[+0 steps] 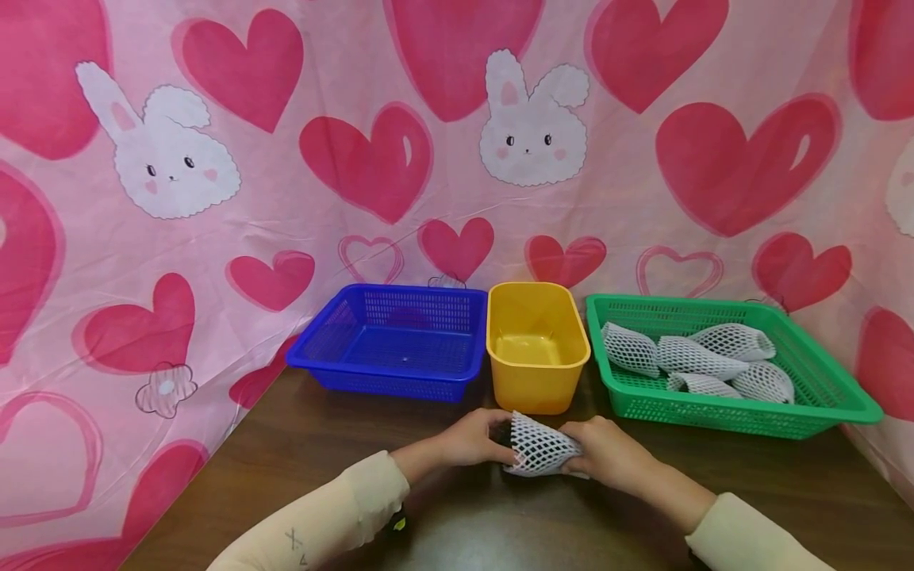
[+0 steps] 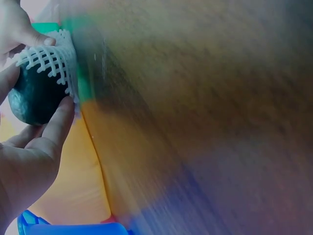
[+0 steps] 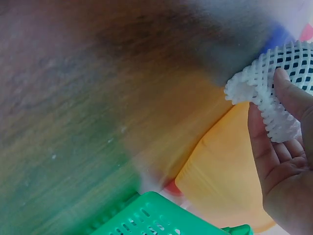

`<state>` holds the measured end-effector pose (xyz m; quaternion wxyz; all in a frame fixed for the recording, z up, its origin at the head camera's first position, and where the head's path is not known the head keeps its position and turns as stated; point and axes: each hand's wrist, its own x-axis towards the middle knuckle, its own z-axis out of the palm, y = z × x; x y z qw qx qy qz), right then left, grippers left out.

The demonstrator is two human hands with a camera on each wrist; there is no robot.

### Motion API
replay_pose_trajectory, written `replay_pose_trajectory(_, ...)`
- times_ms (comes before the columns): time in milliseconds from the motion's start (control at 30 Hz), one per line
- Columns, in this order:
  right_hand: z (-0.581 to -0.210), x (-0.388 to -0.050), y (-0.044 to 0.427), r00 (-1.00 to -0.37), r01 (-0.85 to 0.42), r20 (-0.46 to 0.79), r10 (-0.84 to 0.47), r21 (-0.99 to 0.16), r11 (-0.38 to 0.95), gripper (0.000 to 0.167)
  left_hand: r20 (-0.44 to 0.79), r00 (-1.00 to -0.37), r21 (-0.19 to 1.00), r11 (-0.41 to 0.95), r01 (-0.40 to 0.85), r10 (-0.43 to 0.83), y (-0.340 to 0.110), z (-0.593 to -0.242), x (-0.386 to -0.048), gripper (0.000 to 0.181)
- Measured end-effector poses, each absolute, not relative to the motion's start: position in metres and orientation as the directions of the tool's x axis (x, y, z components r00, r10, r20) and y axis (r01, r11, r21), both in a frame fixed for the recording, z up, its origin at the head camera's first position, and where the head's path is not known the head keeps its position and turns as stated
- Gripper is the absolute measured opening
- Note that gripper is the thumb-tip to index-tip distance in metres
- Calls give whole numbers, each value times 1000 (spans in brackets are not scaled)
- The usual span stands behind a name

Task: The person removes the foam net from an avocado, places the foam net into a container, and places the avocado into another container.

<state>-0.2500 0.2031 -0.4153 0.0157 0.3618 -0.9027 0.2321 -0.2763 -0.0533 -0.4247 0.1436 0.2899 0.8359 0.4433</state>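
In front of the yellow bin, both hands work on one piece. A dark green avocado [image 2: 36, 98] sits partly inside a white foam net sleeve [image 1: 540, 446], its rounded end sticking out on the left. My left hand [image 1: 471, 438] holds that bare end between thumb and fingers. On the other side my right hand [image 1: 607, 454] pinches the sleeve, thumb on top of the mesh and fingers beneath, as the right wrist view shows. The sleeve's far end hangs loose and flattened there. Most of the avocado is hidden by the mesh in the head view.
Behind the hands stand a blue basket [image 1: 389, 382] on the left, the yellow bin [image 1: 539, 388] in the middle and a green basket [image 1: 721, 416] on the right. Several white foam-netted pieces [image 1: 700, 358] lie in the green basket. A patterned cloth [image 1: 457, 198] hangs behind the brown table [image 1: 500, 523].
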Motion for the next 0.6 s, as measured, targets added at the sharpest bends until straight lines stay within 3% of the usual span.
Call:
replay_pose_trajectory(267,-414,-250,206,-737,-666,218,-639,-397,632,19,-21,-818,810,489,323,575,-60,-421,-276,62)
replay_pose_trajectory(600,-406,-251,210,-770,-630,191,-609,-382,676,18,-4,-820,838,450,309,572,-70,-415,-276,54)
